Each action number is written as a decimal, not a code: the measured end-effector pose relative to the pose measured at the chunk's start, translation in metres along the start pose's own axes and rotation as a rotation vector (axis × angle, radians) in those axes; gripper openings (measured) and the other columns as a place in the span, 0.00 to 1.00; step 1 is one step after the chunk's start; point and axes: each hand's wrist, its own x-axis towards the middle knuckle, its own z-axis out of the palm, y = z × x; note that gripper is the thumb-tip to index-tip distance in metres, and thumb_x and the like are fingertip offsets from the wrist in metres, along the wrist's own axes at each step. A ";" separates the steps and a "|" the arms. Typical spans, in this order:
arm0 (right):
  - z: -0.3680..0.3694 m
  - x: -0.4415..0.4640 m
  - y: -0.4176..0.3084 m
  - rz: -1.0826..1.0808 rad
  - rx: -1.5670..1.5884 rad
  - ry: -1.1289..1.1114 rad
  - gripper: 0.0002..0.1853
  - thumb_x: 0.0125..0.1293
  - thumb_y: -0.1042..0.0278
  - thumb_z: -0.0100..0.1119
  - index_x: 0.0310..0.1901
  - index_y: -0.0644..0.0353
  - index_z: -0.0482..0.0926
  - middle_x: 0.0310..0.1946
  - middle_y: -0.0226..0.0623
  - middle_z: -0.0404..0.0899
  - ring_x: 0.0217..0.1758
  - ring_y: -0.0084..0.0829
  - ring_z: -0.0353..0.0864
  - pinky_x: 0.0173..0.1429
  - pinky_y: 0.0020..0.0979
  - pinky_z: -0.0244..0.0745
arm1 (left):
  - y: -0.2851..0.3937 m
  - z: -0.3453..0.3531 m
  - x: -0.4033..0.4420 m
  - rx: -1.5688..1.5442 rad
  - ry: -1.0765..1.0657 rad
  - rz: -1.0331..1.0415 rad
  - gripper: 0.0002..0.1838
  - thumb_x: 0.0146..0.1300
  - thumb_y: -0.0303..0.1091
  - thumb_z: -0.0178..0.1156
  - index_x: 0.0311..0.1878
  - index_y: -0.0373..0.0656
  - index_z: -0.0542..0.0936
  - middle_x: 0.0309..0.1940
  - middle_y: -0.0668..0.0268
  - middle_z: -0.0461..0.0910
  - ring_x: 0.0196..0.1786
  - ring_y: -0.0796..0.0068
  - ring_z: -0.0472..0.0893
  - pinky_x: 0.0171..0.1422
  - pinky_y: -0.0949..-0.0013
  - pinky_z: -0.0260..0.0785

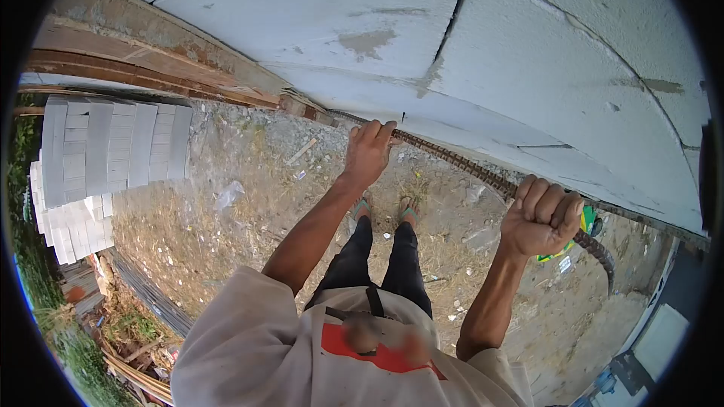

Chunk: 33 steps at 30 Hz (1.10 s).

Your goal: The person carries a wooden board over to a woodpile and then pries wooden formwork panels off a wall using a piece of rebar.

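Note:
A long, brown, rusty rebar (452,157) with a ribbed surface runs along the foot of a white block wall (483,53). My left hand (369,152) is closed round it near the middle of the view. Farther right, my right hand (543,217) grips the same bar in a fist, knuckles up. Beyond this fist the bar's end sticks out and appears bent downward, though the lens curves everything. Its far end, past my left hand, runs toward the wall's corner and I cannot make it out there.
Stacked pale blocks (113,143) stand at the left. Brown timber framing (158,79) edges the wall at upper left. My sandalled feet are on rough ground (249,234) with dry grass and debris. A green and yellow bag (554,245) lies beneath the bar at right.

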 end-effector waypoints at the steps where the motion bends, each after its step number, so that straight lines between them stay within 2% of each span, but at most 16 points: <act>1: 0.007 0.017 0.006 0.004 -0.020 0.025 0.27 0.82 0.54 0.45 0.22 0.44 0.50 0.13 0.22 0.46 0.15 0.20 0.42 0.21 0.30 0.49 | 0.007 -0.004 0.004 0.004 0.004 -0.003 0.26 0.58 0.24 0.67 0.62 0.43 0.81 0.41 0.63 0.76 0.49 0.58 0.78 0.53 0.54 0.63; 3: 0.017 0.044 0.016 0.033 -0.034 0.075 0.27 0.81 0.53 0.47 0.21 0.44 0.49 0.13 0.21 0.46 0.15 0.20 0.42 0.21 0.30 0.48 | 0.020 -0.017 0.014 -0.067 0.056 -0.050 0.27 0.56 0.24 0.68 0.63 0.43 0.81 0.44 0.62 0.77 0.50 0.57 0.78 0.53 0.54 0.64; 4: 0.019 0.050 0.018 0.063 -0.054 0.128 0.28 0.79 0.52 0.48 0.21 0.44 0.48 0.13 0.21 0.45 0.15 0.20 0.41 0.20 0.30 0.46 | 0.020 -0.018 0.016 -0.083 0.091 -0.020 0.29 0.59 0.28 0.69 0.66 0.41 0.79 0.41 0.61 0.75 0.46 0.57 0.78 0.49 0.54 0.63; 7: 0.022 0.051 0.019 0.037 -0.079 0.115 0.30 0.78 0.50 0.51 0.20 0.44 0.47 0.13 0.21 0.44 0.15 0.21 0.41 0.20 0.30 0.44 | 0.022 -0.024 0.015 -0.138 0.111 -0.036 0.29 0.60 0.30 0.71 0.66 0.40 0.79 0.41 0.61 0.76 0.45 0.58 0.78 0.48 0.54 0.63; 11: 0.037 0.029 0.011 0.018 -0.083 0.208 0.30 0.78 0.51 0.50 0.20 0.43 0.47 0.12 0.22 0.45 0.14 0.21 0.42 0.21 0.30 0.43 | 0.022 -0.026 0.008 -0.136 0.126 -0.016 0.30 0.60 0.33 0.73 0.66 0.40 0.79 0.41 0.61 0.76 0.44 0.59 0.77 0.48 0.54 0.62; 13: 0.046 0.006 0.007 -0.004 -0.097 0.136 0.29 0.79 0.50 0.49 0.21 0.43 0.47 0.12 0.22 0.45 0.14 0.21 0.42 0.20 0.30 0.43 | 0.023 -0.030 -0.002 -0.169 0.032 -0.056 0.28 0.63 0.40 0.73 0.65 0.42 0.81 0.44 0.59 0.79 0.49 0.57 0.78 0.51 0.55 0.63; 15: 0.052 -0.003 0.006 -0.081 -0.146 0.083 0.29 0.79 0.51 0.48 0.21 0.43 0.46 0.12 0.22 0.44 0.14 0.21 0.42 0.20 0.30 0.43 | 0.019 -0.026 -0.010 -0.183 0.022 -0.079 0.28 0.65 0.42 0.72 0.65 0.42 0.80 0.43 0.58 0.78 0.49 0.55 0.78 0.54 0.52 0.65; 17: 0.060 0.038 0.018 -0.043 -0.205 0.245 0.29 0.78 0.53 0.48 0.21 0.44 0.46 0.13 0.22 0.43 0.14 0.21 0.42 0.22 0.31 0.46 | 0.019 -0.027 -0.010 -0.155 0.125 -0.128 0.28 0.67 0.43 0.71 0.66 0.41 0.78 0.45 0.56 0.79 0.49 0.53 0.78 0.58 0.51 0.65; 18: 0.058 0.046 0.020 -0.023 -0.208 0.256 0.29 0.78 0.53 0.48 0.20 0.45 0.46 0.13 0.22 0.43 0.15 0.22 0.42 0.22 0.31 0.46 | 0.014 -0.024 -0.014 -0.241 0.087 -0.180 0.30 0.68 0.46 0.69 0.67 0.40 0.77 0.48 0.52 0.80 0.50 0.49 0.77 0.61 0.50 0.65; 22: 0.053 0.008 0.005 -0.002 -0.085 0.164 0.27 0.80 0.55 0.46 0.21 0.45 0.50 0.13 0.22 0.45 0.15 0.22 0.44 0.24 0.32 0.48 | 0.009 -0.040 -0.028 -0.281 0.048 -0.232 0.30 0.71 0.52 0.67 0.65 0.39 0.77 0.48 0.54 0.80 0.47 0.54 0.78 0.58 0.52 0.67; 24: 0.047 -0.033 -0.016 0.026 0.023 -0.043 0.25 0.82 0.57 0.42 0.22 0.45 0.53 0.13 0.23 0.48 0.16 0.22 0.45 0.25 0.33 0.50 | 0.004 -0.030 -0.036 -0.651 0.228 -0.384 0.28 0.73 0.60 0.62 0.55 0.41 0.81 0.33 0.65 0.76 0.37 0.68 0.76 0.47 0.61 0.68; 25: 0.056 -0.049 -0.026 0.020 0.006 -0.094 0.25 0.83 0.58 0.41 0.22 0.46 0.54 0.13 0.23 0.49 0.16 0.22 0.46 0.27 0.34 0.51 | -0.006 -0.021 -0.047 -0.659 0.237 -0.385 0.28 0.73 0.60 0.62 0.55 0.41 0.81 0.33 0.65 0.76 0.37 0.68 0.76 0.47 0.61 0.68; 27: 0.085 -0.068 -0.032 0.008 0.005 -0.163 0.24 0.84 0.60 0.39 0.23 0.46 0.55 0.14 0.23 0.50 0.17 0.22 0.47 0.29 0.35 0.53 | -0.032 -0.010 -0.074 -1.211 -0.154 -0.899 0.29 0.76 0.62 0.55 0.37 0.42 0.81 0.24 0.69 0.71 0.29 0.69 0.74 0.36 0.64 0.64; 29: 0.119 -0.073 -0.032 0.014 -0.048 -0.395 0.23 0.84 0.60 0.40 0.24 0.47 0.56 0.14 0.24 0.53 0.18 0.23 0.47 0.32 0.35 0.53 | -0.031 -0.037 -0.098 -1.407 -0.324 -1.167 0.32 0.75 0.70 0.51 0.29 0.50 0.73 0.18 0.79 0.56 0.21 0.82 0.58 0.26 0.70 0.52; 31: 0.145 -0.062 -0.026 0.022 -0.019 -0.492 0.22 0.84 0.61 0.40 0.24 0.47 0.57 0.14 0.23 0.53 0.19 0.22 0.47 0.33 0.35 0.53 | -0.043 -0.043 -0.137 -1.482 -0.325 -1.271 0.33 0.75 0.72 0.48 0.26 0.52 0.68 0.18 0.78 0.57 0.18 0.82 0.56 0.23 0.69 0.49; 33: 0.173 -0.051 -0.014 0.051 -0.001 -0.607 0.22 0.84 0.62 0.40 0.25 0.47 0.57 0.14 0.23 0.52 0.19 0.22 0.46 0.34 0.34 0.52 | -0.062 -0.067 -0.162 -1.482 -0.318 -1.193 0.33 0.76 0.71 0.48 0.25 0.52 0.67 0.17 0.78 0.57 0.17 0.81 0.55 0.22 0.69 0.49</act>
